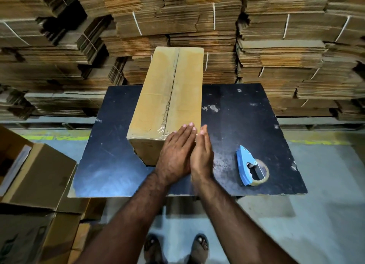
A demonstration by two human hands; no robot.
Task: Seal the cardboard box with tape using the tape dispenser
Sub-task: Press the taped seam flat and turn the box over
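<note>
A long cardboard box (158,93) lies lengthwise on a black table (237,125), its top flaps closed. Clear tape runs along the centre seam and wrinkles over the near edge. My left hand (175,155) lies flat, fingers together, on the box's near right corner and front face. My right hand (201,155) presses edge-on against the box's right side, touching the left hand. Neither hand holds anything. A blue tape dispenser (250,167) with a clear roll rests on the table to the right, apart from both hands.
Tall stacks of flattened, tied cardboard (276,46) fill the wall behind the table. Open cardboard boxes (39,176) stand on the floor at the left. My sandalled feet (175,248) are on the grey concrete floor below the table's front edge.
</note>
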